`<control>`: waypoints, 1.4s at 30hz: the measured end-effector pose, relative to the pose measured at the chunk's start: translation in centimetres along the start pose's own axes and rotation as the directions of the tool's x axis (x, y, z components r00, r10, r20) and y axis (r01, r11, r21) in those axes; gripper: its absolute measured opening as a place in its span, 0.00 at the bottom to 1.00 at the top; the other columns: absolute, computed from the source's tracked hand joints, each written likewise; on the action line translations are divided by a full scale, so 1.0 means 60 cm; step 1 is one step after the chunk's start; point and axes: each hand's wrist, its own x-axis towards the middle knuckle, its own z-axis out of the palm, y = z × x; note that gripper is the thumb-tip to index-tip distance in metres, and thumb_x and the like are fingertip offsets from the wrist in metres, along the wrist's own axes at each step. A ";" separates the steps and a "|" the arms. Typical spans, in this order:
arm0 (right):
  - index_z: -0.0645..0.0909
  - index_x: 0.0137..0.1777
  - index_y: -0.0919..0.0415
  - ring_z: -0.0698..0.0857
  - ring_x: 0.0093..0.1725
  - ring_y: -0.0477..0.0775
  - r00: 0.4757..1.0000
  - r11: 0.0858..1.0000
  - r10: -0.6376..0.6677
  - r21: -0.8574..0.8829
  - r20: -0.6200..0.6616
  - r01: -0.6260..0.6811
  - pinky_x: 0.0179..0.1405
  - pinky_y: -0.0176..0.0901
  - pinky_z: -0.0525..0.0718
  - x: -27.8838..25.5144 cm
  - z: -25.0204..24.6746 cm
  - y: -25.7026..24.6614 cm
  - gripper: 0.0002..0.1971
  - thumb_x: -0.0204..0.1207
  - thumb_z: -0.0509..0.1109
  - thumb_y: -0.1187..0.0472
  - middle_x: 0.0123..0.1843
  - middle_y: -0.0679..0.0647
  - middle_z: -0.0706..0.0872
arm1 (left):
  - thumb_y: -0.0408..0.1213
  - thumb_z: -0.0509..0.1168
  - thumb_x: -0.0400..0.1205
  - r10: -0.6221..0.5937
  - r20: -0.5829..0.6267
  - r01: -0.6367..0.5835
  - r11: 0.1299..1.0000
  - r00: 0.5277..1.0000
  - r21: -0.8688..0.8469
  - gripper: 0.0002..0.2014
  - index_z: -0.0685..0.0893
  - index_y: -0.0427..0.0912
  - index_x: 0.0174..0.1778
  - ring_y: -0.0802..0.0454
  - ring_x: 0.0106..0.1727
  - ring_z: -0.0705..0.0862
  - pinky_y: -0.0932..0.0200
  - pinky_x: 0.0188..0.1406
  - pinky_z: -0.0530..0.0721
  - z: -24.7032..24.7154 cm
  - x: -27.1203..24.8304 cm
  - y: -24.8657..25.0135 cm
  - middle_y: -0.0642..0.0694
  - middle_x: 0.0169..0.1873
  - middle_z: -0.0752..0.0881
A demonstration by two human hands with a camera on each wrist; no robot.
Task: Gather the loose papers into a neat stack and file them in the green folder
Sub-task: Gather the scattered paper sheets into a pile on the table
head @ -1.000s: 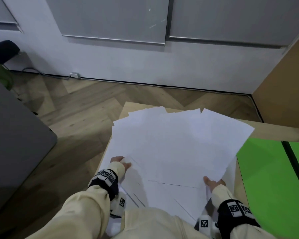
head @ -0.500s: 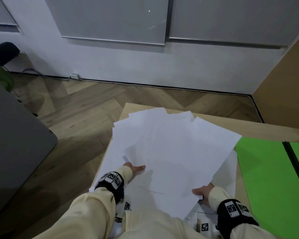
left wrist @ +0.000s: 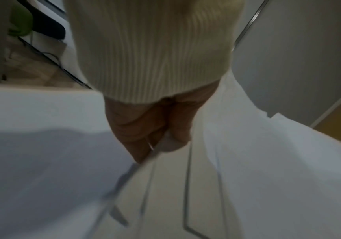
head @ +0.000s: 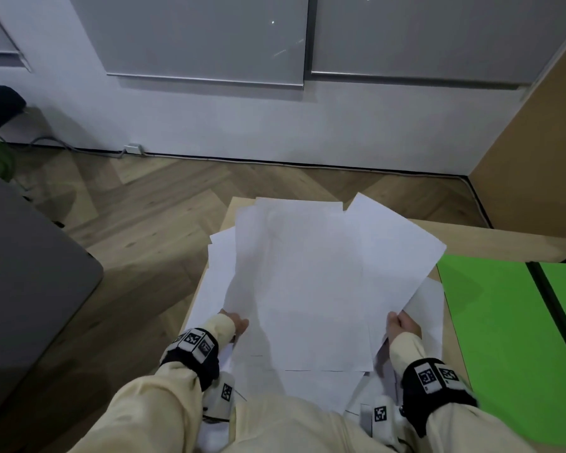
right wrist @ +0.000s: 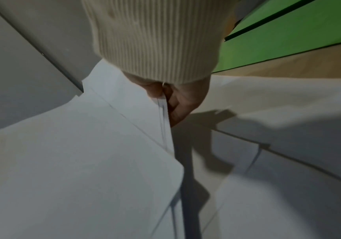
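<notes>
Pinched at both side edges, the papers (head: 301,282) are held up over the table (head: 490,237) as an uneven fan: the left hand (head: 237,325) and the right hand (head: 402,325) each clamp several sheets between thumb and fingers. More sheets lie loose beneath on the table. Corners stick out at different angles, so a slack pinch would likely let inner sheets slide free, and squeezing inward could buckle or crease them. The green folder (head: 504,328) lies open just to the right, untouched
</notes>
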 end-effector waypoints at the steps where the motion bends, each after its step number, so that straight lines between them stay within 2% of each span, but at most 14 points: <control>1: 0.72 0.37 0.70 0.68 0.39 0.54 1.000 1.000 -0.020 -0.005 0.009 0.020 0.40 0.41 0.64 -0.002 0.001 -0.006 0.12 0.81 0.59 0.66 0.35 0.61 0.71 | 0.41 0.53 0.86 -0.015 0.005 0.015 0.997 1.000 -0.072 0.23 0.72 0.29 0.72 0.39 0.73 0.76 0.53 0.71 0.76 -0.002 0.008 -0.005 0.33 0.72 0.76; 3: 0.75 0.38 0.73 0.71 0.39 0.53 0.997 0.999 -0.051 -0.010 0.060 0.051 0.40 0.41 0.67 -0.001 0.003 -0.009 0.11 0.81 0.58 0.68 0.35 0.60 0.73 | 0.45 0.62 0.82 -0.012 0.022 0.017 0.976 1.000 -0.217 0.28 0.71 0.29 0.73 0.37 0.69 0.80 0.48 0.69 0.80 0.002 0.014 -0.008 0.32 0.70 0.79; 6: 0.73 0.36 0.67 0.73 0.36 0.54 0.986 0.997 -0.056 -0.044 0.157 0.064 0.38 0.41 0.69 0.003 0.002 -0.011 0.11 0.81 0.59 0.70 0.32 0.59 0.75 | 0.49 0.57 0.84 -0.082 -0.055 0.050 0.897 0.995 -0.440 0.31 0.65 0.30 0.77 0.34 0.75 0.73 0.46 0.76 0.70 0.000 0.014 0.000 0.32 0.75 0.72; 10: 0.78 0.46 0.65 0.84 0.38 0.61 0.964 0.991 -0.120 -0.025 0.237 0.129 0.37 0.35 0.78 0.009 -0.011 -0.005 0.05 0.79 0.61 0.70 0.41 0.63 0.82 | 0.44 0.52 0.87 -0.093 -0.091 0.038 0.872 0.992 -0.488 0.27 0.64 0.29 0.78 0.35 0.78 0.67 0.50 0.76 0.64 -0.008 0.012 -0.005 0.32 0.78 0.67; 12: 0.77 0.50 0.67 0.83 0.33 0.53 0.958 0.984 -0.178 0.043 0.223 0.173 0.30 0.33 0.79 0.002 -0.023 -0.010 0.04 0.79 0.62 0.72 0.38 0.62 0.82 | 0.41 0.53 0.87 -0.057 -0.112 0.000 0.890 0.992 -0.455 0.25 0.67 0.30 0.77 0.35 0.78 0.69 0.51 0.75 0.65 -0.012 0.016 -0.007 0.32 0.77 0.69; 16: 0.76 0.58 0.62 0.82 0.50 0.58 0.957 0.984 -0.175 0.069 0.231 0.163 0.48 0.45 0.77 -0.004 -0.021 -0.017 0.08 0.80 0.63 0.68 0.49 0.62 0.83 | 0.37 0.51 0.87 0.023 -0.103 -0.051 0.961 0.994 -0.273 0.21 0.75 0.30 0.72 0.40 0.75 0.73 0.57 0.71 0.69 -0.018 0.010 0.001 0.33 0.74 0.75; 19: 0.79 0.51 0.69 0.81 0.56 0.60 0.981 0.989 -0.131 -0.052 0.142 0.140 0.54 0.44 0.73 0.003 -0.012 -0.019 0.09 0.82 0.59 0.65 0.50 0.64 0.83 | 0.39 0.44 0.89 0.045 -0.082 -0.059 0.983 0.996 -0.176 0.23 0.66 0.33 0.78 0.42 0.79 0.68 0.58 0.73 0.67 -0.027 0.000 0.008 0.37 0.79 0.68; 24: 0.75 0.67 0.75 0.78 0.68 0.69 0.997 0.979 0.005 -0.203 0.075 0.011 0.67 0.51 0.73 0.026 -0.019 -0.015 0.18 0.83 0.56 0.65 0.67 0.71 0.80 | 0.48 0.47 0.88 -0.032 -0.084 0.018 0.985 0.996 -0.169 0.30 0.57 0.33 0.81 0.40 0.81 0.64 0.53 0.78 0.63 -0.041 0.013 -0.004 0.36 0.81 0.62; 26: 0.73 0.68 0.77 0.76 0.70 0.69 0.988 0.949 0.056 -0.314 0.146 -0.008 0.67 0.49 0.73 0.021 -0.014 -0.017 0.19 0.83 0.55 0.65 0.70 0.72 0.77 | 0.57 0.57 0.82 -0.064 -0.048 0.049 0.963 0.997 -0.265 0.38 0.61 0.31 0.80 0.38 0.80 0.67 0.51 0.79 0.64 -0.027 0.019 -0.012 0.34 0.80 0.65; 29: 0.66 0.76 0.72 0.69 0.77 0.65 0.956 0.896 0.077 -0.440 0.284 0.058 0.73 0.46 0.67 0.000 0.013 -0.022 0.22 0.84 0.52 0.62 0.78 0.67 0.69 | 0.69 0.74 0.55 -0.042 0.035 0.053 0.914 0.999 -0.402 0.58 0.71 0.32 0.75 0.37 0.71 0.78 0.46 0.75 0.73 0.008 0.026 -0.022 0.34 0.71 0.78; 33: 0.63 0.77 0.68 0.75 0.71 0.65 0.940 0.927 0.045 -0.365 0.338 0.087 0.70 0.48 0.71 -0.016 0.050 -0.025 0.24 0.83 0.56 0.60 0.73 0.64 0.74 | 0.47 0.77 0.70 -0.112 0.022 0.113 0.941 0.993 -0.320 0.47 0.62 0.31 0.79 0.36 0.74 0.75 0.48 0.72 0.74 0.024 0.007 -0.025 0.33 0.75 0.73; 35: 0.71 0.69 0.68 0.81 0.58 0.66 0.987 0.968 0.033 -0.252 0.159 0.008 0.59 0.50 0.77 -0.015 0.040 -0.029 0.20 0.78 0.64 0.62 0.61 0.65 0.80 | 0.42 0.75 0.72 -0.134 -0.019 0.120 0.930 0.991 -0.349 0.40 0.66 0.29 0.76 0.36 0.72 0.76 0.48 0.70 0.74 0.025 0.009 -0.028 0.33 0.72 0.75; 38: 0.73 0.66 0.66 0.77 0.64 0.71 0.979 0.951 0.140 -0.254 -0.147 -0.174 0.61 0.58 0.78 -0.006 -0.011 -0.023 0.22 0.72 0.71 0.64 0.67 0.68 0.73 | 0.39 0.74 0.74 -0.161 -0.040 0.128 0.889 0.986 -0.439 0.36 0.69 0.28 0.74 0.35 0.70 0.78 0.48 0.69 0.75 0.027 0.005 -0.036 0.33 0.70 0.77; 42: 0.72 0.67 0.67 0.78 0.64 0.71 0.983 0.923 0.177 -0.338 -0.053 -0.184 0.63 0.53 0.77 -0.011 -0.039 0.003 0.21 0.75 0.68 0.64 0.70 0.69 0.69 | 0.34 0.80 0.64 -0.177 -0.041 0.103 0.725 0.983 -0.681 0.38 0.75 0.27 0.69 0.32 0.61 0.84 0.42 0.67 0.80 0.042 0.020 -0.042 0.30 0.62 0.84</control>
